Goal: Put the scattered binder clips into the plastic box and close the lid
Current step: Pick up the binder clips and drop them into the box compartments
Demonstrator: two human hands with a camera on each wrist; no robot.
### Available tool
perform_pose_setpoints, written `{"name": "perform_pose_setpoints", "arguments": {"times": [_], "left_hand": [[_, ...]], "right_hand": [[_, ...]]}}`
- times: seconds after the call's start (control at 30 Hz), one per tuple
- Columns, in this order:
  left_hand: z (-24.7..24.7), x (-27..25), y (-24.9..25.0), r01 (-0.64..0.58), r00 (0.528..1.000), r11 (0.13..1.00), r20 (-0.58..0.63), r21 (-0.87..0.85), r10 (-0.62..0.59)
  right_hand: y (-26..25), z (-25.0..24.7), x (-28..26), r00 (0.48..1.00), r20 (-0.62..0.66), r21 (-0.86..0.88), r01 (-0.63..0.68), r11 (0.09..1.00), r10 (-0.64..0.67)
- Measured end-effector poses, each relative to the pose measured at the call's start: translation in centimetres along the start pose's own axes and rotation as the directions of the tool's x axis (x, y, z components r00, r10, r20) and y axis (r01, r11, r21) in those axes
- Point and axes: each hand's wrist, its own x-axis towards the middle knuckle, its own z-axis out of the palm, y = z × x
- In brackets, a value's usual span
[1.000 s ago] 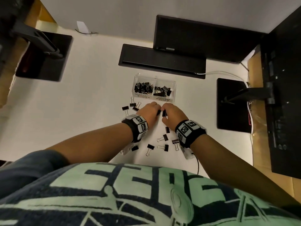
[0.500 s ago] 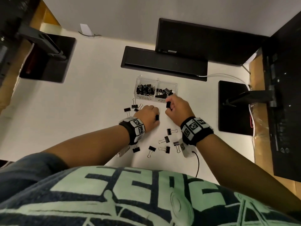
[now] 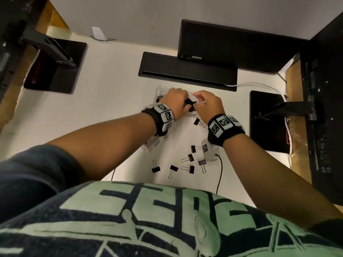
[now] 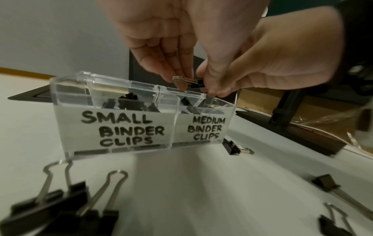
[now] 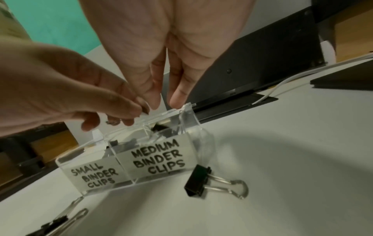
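Both hands (image 3: 193, 103) have risen over the plastic box (image 4: 141, 115).

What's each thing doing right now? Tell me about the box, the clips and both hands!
Box, open, with clips in both sections.
Held clip, up above the box, not dropped in yet.
Left hand, pinching the held clip.
Right hand, fingers straight, fingertips next to the held clip.
Loose clips, lying on the table, not in the box yet.
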Motion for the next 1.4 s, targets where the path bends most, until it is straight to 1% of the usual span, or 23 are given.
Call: {"name": "perform_pose_setpoints", "arguments": {"times": [0.13, 0.23, 0.3, 0.33, 0.43, 0.5, 0.57, 0.6, 0.7, 0.77, 0.83, 0.9, 0.93, 1.0, 1.1, 1.23, 1.33, 1.4], "left_hand": [[0.2, 1.4, -0.1, -0.027, 0.998, 0.992, 0.051, 0.12, 0.021], [0.4, 1.5, -0.1, -0.048, 0.996, 0.987, 0.08, 0.15, 0.036], [0.6, 1.3, 0.1, -0.064, 0.996, 0.985, 0.079, 0.16, 0.051], [0.7, 1.0, 0.2, -0.072, 0.996, 0.985, 0.064, 0.159, 0.062], [1.2, -0.5, 1.2, -0.109, 0.994, 0.987, -0.001, 0.12, 0.11], [2.1, -2.1, 1.9, -0.168, 0.984, 0.981, -0.037, 0.095, 0.172], [3.2, -3.9, 2.4, -0.22, 0.973, 0.971, -0.044, 0.089, 0.225], [3.7, -4.8, 2.5, -0.232, 0.972, 0.969, -0.025, 0.089, 0.235], [5.2, -6.8, 2.6, -0.218, 0.973, 0.973, 0.097, 0.077, 0.21], [6.1, -7.8, 2.8, -0.199, 0.968, 0.979, 0.164, 0.033, 0.191], [6.9, -8.6, 3.1, -0.134, 0.961, 0.991, 0.244, -0.006, 0.132], [7.8, -9.0, 3.4, -0.067, 0.945, 0.998, 0.32, -0.005, 0.066], [8.1, -9.1, 3.5, -0.057, 0.939, 0.998, 0.341, 0.003, 0.053], [8.6, -9.1, 3.7, -0.086, 0.932, 0.996, 0.355, 0.027, 0.071], [8.7, -8.9, 3.8, -0.132, 0.93, 0.989, 0.352, 0.063, 0.102], [8.3, -8.7, 3.5, -0.038, 0.937, 0.999, 0.347, 0.001, 0.036], [7.9, -8.9, 3.0, -0.012, 0.945, 0.999, 0.325, -0.048, 0.027], [7.8, -9.3, 2.4, -0.019, 0.937, 0.997, 0.347, -0.071, 0.043]], "right_hand": [[1.6, -1.3, -1.7, 0.997, -0.073, -0.04, -0.012, 0.999, 0.009], [4.1, -1.6, -3.7, 0.994, -0.068, -0.014, -0.082, 0.996, 0.081], [5.9, -1.7, -5.1, 0.987, -0.028, -0.03, -0.162, 0.986, 0.161], [6.7, -1.7, -5.9, 0.983, 0.002, -0.057, -0.181, 0.982, 0.182], [8.4, -1.7, -7.9, 0.981, 0.093, -0.175, -0.155, 0.972, 0.173], [9.1, -1.5, -9.0, 0.973, 0.142, -0.242, -0.142, 0.96, 0.179], [9.4, -1.1, -9.7, 0.963, 0.171, -0.283, -0.154, 0.947, 0.208], [9.4, -0.9, -9.9, 0.961, 0.172, -0.294, -0.16, 0.942, 0.217], [9.1, -0.5, -10.3, 0.962, 0.151, -0.289, -0.178, 0.941, 0.229], [8.8, -0.4, -10.5, 0.964, 0.143, -0.278, -0.18, 0.944, 0.226], [8.5, -0.4, -10.8, 0.969, 0.145, -0.246, -0.16, 0.956, 0.2], [8.4, -0.4, -11.2, 0.975, 0.155, -0.211, -0.123, 0.97, 0.158], [8.3, -0.4, -11.5, 0.977, 0.164, -0.202, -0.101, 0.974, 0.135], [8.1, -0.4, -12.1, 0.973, 0.207, -0.203, -0.056, 0.978, 0.099], [8.0, 0.1, -13.3, 0.953, 0.293, -0.24, -0.008, 0.971, 0.08], [8.3, 0.8, -14.5, 0.928, 0.367, -0.322, 0.066, 0.945, 0.06], [8.5, 1.2, -14.7, 0.931, 0.36, -0.349, 0.07, 0.934, 0.064], [8.5, 1.4, -14.7, 0.936, 0.346, -0.34, 0.058, 0.939, 0.067]]}}
